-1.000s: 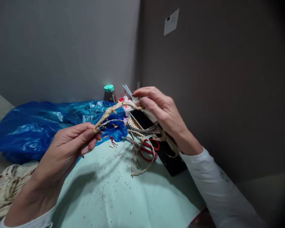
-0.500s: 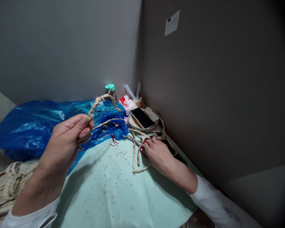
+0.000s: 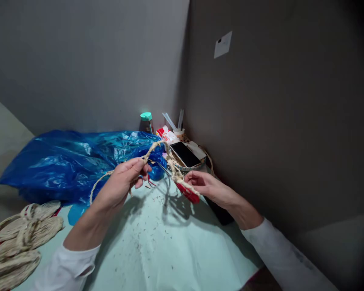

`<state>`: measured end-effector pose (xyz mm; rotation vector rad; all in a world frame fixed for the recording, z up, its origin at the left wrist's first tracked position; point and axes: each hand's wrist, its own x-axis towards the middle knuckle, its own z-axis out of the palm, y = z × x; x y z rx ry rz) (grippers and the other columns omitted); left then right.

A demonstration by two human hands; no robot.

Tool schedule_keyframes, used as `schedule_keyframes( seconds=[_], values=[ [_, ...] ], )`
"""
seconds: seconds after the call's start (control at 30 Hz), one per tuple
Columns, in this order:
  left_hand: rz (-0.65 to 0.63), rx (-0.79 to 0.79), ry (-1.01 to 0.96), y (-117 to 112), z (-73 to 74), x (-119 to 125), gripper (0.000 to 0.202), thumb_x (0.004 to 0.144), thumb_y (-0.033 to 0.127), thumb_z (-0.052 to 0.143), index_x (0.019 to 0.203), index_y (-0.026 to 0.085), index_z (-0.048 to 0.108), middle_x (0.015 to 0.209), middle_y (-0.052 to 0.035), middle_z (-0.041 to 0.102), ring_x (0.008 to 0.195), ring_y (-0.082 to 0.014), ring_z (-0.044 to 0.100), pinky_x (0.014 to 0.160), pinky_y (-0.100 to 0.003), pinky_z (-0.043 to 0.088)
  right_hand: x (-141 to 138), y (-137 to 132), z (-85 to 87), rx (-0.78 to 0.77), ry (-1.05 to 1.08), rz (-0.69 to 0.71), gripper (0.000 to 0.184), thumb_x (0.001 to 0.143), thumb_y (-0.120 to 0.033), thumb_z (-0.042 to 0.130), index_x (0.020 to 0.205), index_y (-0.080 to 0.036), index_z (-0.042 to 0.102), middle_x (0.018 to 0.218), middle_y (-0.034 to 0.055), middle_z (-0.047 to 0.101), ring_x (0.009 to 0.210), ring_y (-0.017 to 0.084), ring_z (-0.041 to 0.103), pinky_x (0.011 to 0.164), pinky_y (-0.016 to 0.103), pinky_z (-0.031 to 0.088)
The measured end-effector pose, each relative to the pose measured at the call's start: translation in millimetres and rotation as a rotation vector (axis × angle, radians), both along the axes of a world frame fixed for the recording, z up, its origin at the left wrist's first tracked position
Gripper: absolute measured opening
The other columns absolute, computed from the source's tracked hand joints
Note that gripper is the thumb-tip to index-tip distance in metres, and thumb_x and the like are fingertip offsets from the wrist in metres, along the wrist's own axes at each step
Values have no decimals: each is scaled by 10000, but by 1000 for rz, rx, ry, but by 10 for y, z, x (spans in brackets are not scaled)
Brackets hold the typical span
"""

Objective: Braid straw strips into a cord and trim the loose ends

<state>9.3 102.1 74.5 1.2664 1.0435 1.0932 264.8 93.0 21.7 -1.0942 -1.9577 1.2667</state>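
left hand pinches braided cord; right hand grips red scissors; woven basket holds phone

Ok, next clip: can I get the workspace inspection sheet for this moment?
Surface: pale green sheet, strewn with small straw bits.
Job's things: braided straw cord; red-handled scissors.
Clutter: blue plastic bag; phone; teal-capped bottle; coiled braid at left.
Fingers: left hand pinches the cord; right hand grips the scissors, with the cord lying across them.
Cables: nothing seen.
Surroundings: grey walls meeting in a corner; paper note on the right wall.
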Motion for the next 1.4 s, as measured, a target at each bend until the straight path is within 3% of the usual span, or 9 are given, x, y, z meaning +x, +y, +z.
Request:
schedule_keyframes(
  seconds=[0.13, 0.53, 0.67, 0.8, 0.93, 1.07, 1.17, 1.3, 1.4],
  values=[
    [-40, -32, 2, 22, -131, 142, 316, 784, 444, 702, 775, 131, 668, 843, -42, 623, 600, -82, 520, 507, -168, 430, -65, 0, 68, -350, 505, 1, 414, 698, -368, 765, 969, -132, 560, 857, 20, 578, 695, 99, 497, 631, 213, 389],
    [32, 37, -85, -7, -129, 240, 330, 786, 452, 684, 734, 133, 618, 633, 27, 511, 488, -51, 393, 462, -163, 320, -253, 154, 47, -518, 743, 74, 413, 793, -449, 705, 1069, -150, 629, 810, 26, 647, 654, 106, 577, 621, 224, 437],
    [179, 142, -37, -12, 5, 99, 298, 844, 416, 628, 751, 133, 630, 615, 33, 484, 508, -58, 380, 475, -162, 296, -130, 333, -107, -223, 488, -177, 504, 910, -605, 432, 951, -138, 617, 501, -57, 447, 406, 75, 319, 434, 209, 272],
    [259, 213, 11, -78, 169, -23, 290, 849, 402, 625, 729, 138, 642, 583, 42, 462, 486, -55, 317, 458, -174, 236, 12, 508, -130, 60, 303, -377, 388, 890, -522, 510, 863, -146, 603, 561, -27, 512, 478, 110, 424, 476, 229, 315],
    [304, 283, 128, -203, 295, -29, 289, 857, 390, 608, 687, 157, 622, 601, 31, 483, 518, -77, 327, 472, -197, 253, -40, 311, 168, 361, 233, -494, 203, 895, -340, 552, 985, -171, 623, 941, 62, 663, 854, 185, 610, 793, 300, 449],
    [304, 375, 305, -321, 347, 29, 279, 881, 348, 569, 666, 173, 605, 651, 20, 497, 570, -100, 370, 496, -216, 273, -287, -67, 545, 585, 187, -288, 171, 933, -288, 516, 988, -195, 649, 1011, 65, 672, 920, 182, 621, 829, 294, 471],
    [220, 416, 349, -388, 347, 58, 266, 900, 347, 551, 692, 191, 607, 685, 21, 512, 610, -108, 418, 542, -217, 311, -414, -143, 611, 304, 350, -176, 197, 943, -331, 516, 1043, -205, 630, 1076, 73, 669, 979, 185, 630, 887, 312, 480],
    [42, 457, 371, -433, 338, 83, 271, 927, 344, 509, 727, 209, 630, 721, 13, 556, 678, -126, 491, 647, -223, 375, -440, -77, 399, -354, 683, 257, 358, 909, -423, 567, 1178, -190, 530, 999, 97, 685, 886, 207, 688, 868, 388, 495],
    [-30, 476, 427, -422, 334, 115, 285, 936, 316, 485, 720, 209, 637, 724, 2, 580, 705, -138, 524, 672, -224, 394, -452, -80, 256, -544, 804, 461, 477, 850, -423, 657, 1232, -204, 475, 968, 101, 698, 919, 239, 696, 912, 441, 460]
  ],
)
